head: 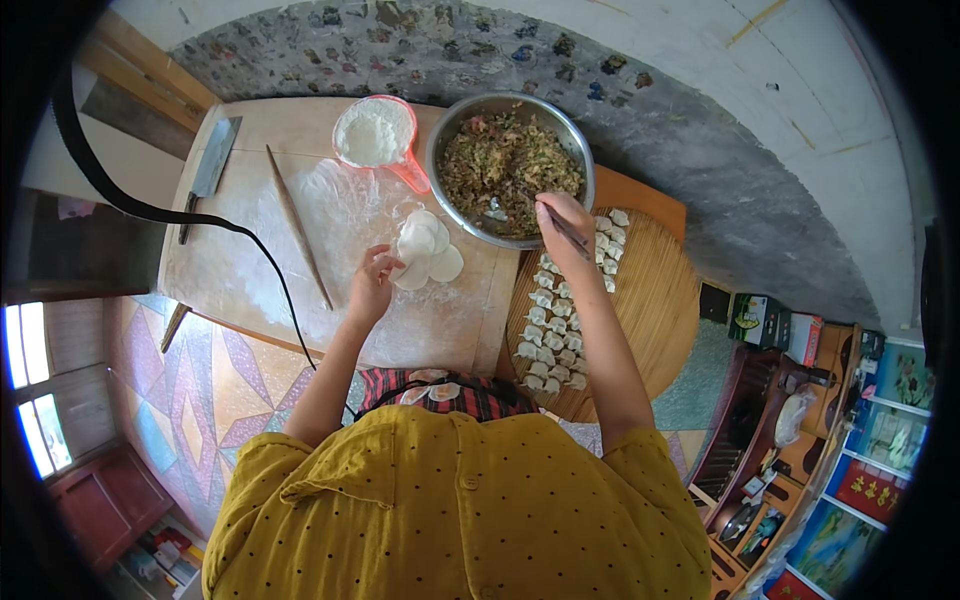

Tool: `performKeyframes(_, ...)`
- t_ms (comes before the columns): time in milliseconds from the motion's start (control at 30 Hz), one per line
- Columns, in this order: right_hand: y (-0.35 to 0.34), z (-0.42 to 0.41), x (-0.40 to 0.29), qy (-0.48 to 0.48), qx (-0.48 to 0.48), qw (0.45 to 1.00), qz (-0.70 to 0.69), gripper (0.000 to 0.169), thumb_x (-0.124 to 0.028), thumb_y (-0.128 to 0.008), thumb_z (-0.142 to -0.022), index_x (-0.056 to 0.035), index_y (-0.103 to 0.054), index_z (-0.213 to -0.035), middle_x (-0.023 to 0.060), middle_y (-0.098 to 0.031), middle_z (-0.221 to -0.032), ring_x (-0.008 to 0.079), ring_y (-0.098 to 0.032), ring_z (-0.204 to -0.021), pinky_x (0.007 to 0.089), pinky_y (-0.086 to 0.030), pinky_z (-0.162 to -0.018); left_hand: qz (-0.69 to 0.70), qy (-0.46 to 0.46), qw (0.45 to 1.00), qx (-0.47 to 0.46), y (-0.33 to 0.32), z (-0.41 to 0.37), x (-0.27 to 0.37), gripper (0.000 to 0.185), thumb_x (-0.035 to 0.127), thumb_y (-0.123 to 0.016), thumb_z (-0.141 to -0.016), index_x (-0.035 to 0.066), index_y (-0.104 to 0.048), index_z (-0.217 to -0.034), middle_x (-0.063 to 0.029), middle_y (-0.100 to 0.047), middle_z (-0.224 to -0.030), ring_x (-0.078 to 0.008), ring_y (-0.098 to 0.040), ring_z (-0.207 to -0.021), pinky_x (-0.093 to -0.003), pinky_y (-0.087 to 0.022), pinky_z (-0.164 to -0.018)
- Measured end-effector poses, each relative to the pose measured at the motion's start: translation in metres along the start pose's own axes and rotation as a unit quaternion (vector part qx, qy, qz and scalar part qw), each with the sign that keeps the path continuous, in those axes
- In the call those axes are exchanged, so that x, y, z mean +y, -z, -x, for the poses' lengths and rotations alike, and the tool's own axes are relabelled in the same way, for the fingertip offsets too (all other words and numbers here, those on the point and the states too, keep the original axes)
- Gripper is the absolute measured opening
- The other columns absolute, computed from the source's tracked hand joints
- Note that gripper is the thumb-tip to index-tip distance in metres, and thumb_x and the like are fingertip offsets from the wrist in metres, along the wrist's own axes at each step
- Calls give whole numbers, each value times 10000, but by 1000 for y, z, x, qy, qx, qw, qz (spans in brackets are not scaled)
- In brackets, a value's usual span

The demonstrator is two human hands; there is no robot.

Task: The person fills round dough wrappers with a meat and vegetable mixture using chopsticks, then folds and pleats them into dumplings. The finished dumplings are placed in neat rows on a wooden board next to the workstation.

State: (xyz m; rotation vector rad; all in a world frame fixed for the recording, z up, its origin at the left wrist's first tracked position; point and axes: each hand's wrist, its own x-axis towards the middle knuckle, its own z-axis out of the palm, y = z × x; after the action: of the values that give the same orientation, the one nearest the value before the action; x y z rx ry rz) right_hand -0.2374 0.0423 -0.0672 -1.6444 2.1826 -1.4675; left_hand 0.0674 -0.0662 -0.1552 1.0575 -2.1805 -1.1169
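Note:
My right hand (564, 229) grips dark chopsticks (568, 231), their lower ends in the chopped filling (517, 169) inside a steel bowl (587, 165). My left hand (375, 277) is at the left edge of a small pile of round dough wrappers (427, 251); its fingertips meet the pile, and whether they pinch a wrapper cannot be told. Rows of folded dumplings (555, 326) lie on a round slatted tray (652, 300), partly hidden under my right forearm. Left of the wrappers a wooden rolling pin (296, 217) rests on the floured board (442, 330).
A red-rimmed scoop of flour (373, 133) stands left of the bowl, its handle nearly against it. A cleaver (214, 161) lies at the board's far left. A black cable (262, 244) hangs across the left side. The wall (480, 49) runs behind the bowl.

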Motion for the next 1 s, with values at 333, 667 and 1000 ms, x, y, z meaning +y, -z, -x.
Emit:
performKeyframes(333,-7,22,4,-140,-93,985,-34,214,-160,-565,-915,12,-564,-786,122,-617,-695,228,-619,-593,341,-512,-549,-71,-122,990,-15,1,9,-7,207,-86,-567,-737,37,-657,-877,-114,-585,-1129,-290,-621,-901,-370,-524,-745)
performKeyframes(667,12,30,19,-394,161,758,-495,172,-177,-569,-915,-16,-563,-856,112,-642,-727,182,-630,-575,299,-550,-529,479,153,863,-47,19,-19,38,219,118,-523,-925,23,-499,-1121,-176,-543,-1262,-284,-561,-1115,-403,-463,-935)
performKeyframes(1000,23,26,-3,-401,151,686,-588,173,-190,-553,-924,-23,-577,-882,112,-651,-740,173,-635,-607,294,-543,-551,781,246,569,-73,-10,-58,113,390,257,-339,-1006,27,-414,-1312,-163,-490,-1319,-325,-447,-1248,-509,-373,-1043)
